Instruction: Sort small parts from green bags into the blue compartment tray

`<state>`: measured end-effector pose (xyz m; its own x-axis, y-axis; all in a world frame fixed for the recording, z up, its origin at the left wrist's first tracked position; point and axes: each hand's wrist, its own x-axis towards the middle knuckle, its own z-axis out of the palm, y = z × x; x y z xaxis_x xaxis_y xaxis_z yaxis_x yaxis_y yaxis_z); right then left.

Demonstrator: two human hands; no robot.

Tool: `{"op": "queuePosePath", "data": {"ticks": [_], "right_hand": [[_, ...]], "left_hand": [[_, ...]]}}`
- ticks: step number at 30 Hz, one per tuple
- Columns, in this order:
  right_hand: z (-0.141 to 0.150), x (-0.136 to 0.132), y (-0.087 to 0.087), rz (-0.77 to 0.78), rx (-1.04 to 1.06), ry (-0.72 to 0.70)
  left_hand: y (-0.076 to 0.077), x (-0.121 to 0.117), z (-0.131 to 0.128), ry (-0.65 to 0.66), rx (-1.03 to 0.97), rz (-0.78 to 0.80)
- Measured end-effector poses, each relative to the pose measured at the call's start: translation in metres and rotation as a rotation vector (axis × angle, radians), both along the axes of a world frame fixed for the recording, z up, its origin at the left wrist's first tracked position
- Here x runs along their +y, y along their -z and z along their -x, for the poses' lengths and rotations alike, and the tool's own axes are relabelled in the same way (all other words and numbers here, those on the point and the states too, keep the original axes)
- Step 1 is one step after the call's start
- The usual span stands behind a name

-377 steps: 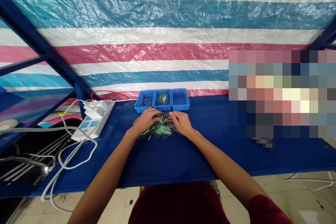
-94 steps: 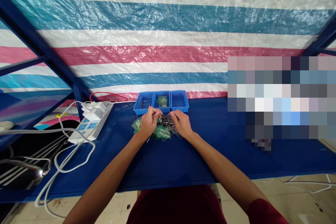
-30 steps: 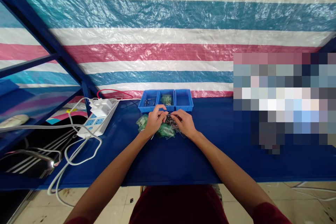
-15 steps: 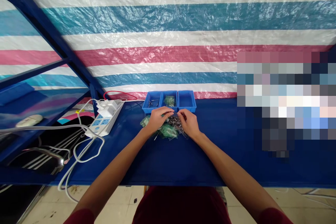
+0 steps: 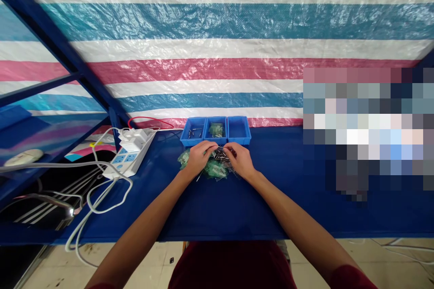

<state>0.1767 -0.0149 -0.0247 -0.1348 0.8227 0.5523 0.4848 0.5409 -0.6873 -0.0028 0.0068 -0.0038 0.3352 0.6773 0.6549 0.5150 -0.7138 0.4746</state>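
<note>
Head view: the left hand (image 5: 200,159) and the right hand (image 5: 240,159) are near each other, with a small gap between them. The fingers of each hand look pinched together on one thin piece (image 5: 220,146), just over a messy pile of small metal bits (image 5: 221,155). The thin piece is too small for me to say what it is.

Green bags (image 5: 217,170) lie by the pile on the blue table (image 5: 224,212). One long, thin stick (image 5: 199,175) pokes out beside the left hand. Three blue bins touch in a row behind the hands. The left bin (image 5: 191,142) has a few metal bits in it, and the middle bin (image 5: 216,142) has a green bag in it. The right bin (image 5: 239,141) is next to that one.

I think the step now is fingertip work on that one tiny piece. The next move needs a soft, sure pinch and slow hands, because such a small thing could slip back into the pile.
</note>
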Motion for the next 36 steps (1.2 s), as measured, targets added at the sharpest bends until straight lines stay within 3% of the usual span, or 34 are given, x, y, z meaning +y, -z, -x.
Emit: {"op": "queuePosePath", "data": {"ticks": [15,29,36], "right_hand": [[-0.0006,-0.0012,-0.0018,-0.052,-0.062,-0.037],[-0.0015,-0.0006,-0.0024,-0.045,-0.047,-0.020],[-0.0012,-0.0023,-0.0052,-0.050,-0.025,-0.011]], "left_hand": [[-0.0017,-0.0065,-0.0041,-0.132,0.050,-0.030],[-0.0010,-0.0074,-0.0045,-0.045,0.006,-0.022],[0.0004,-0.0069,-0.0040,-0.060,-0.017,0.017]]}}
